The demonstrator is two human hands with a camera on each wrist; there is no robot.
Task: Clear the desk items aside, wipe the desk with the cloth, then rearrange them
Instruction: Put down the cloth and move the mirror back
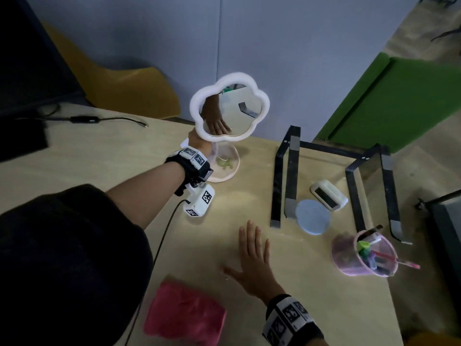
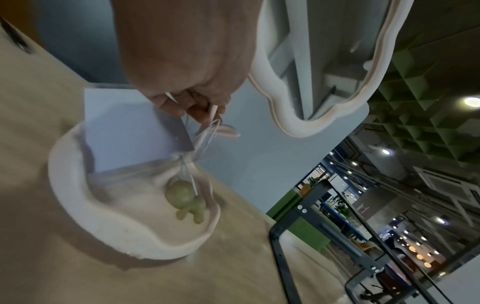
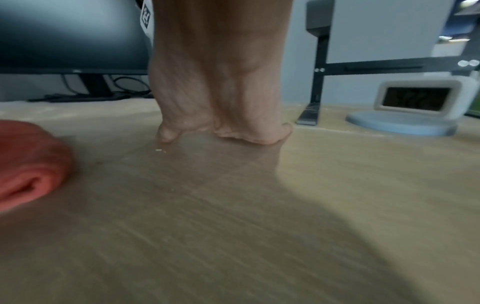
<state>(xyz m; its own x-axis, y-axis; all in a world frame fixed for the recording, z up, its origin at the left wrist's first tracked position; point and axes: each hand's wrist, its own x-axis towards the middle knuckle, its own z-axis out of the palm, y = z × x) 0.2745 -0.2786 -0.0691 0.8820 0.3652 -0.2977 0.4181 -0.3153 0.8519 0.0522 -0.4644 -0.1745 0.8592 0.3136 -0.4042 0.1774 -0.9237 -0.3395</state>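
I have the counter (image 1: pixel 311 283) under both hands, pale wood, with the black monitor riser (image 1: pixel 289 176) standing at its right rear. The flower-shaped mirror (image 1: pixel 229 106) stands toward the back on its dish base (image 2: pixel 85 205), and a small green figure (image 2: pixel 185 198) lies in that dish. My left hand (image 2: pixel 187 67) reaches in behind the mirror's stem; from the left wrist view its fingers (image 2: pixel 200 111) are curled and seem to pinch something thin and clear, a small bag or a card with white cords, but I cannot tell exactly what. My right hand (image 1: pixel 252 258) lies flat on the counter, fingers straight and spread, holding nothing. The pink cloth (image 1: pixel 184 313) sits folded at the near edge, just left of that hand and not touching it. The pink mesh pen cup (image 1: pixel 364 255) stands at the right, full of pens, and the blue round coaster (image 1: pixel 313 217) lies beside the white clock (image 1: pixel 329 196), its rim under the riser's near foot.

My worry is the mirror: it looks top-heavy on a thin stem, so a tug on the cords or a brush of my left wrist could tip it or spill the figure. A careless sweep could also knock the pen cup, which sits near the counter's right edge.

The clock's digits are too dim to read; the wristbands carry only square coded markers.
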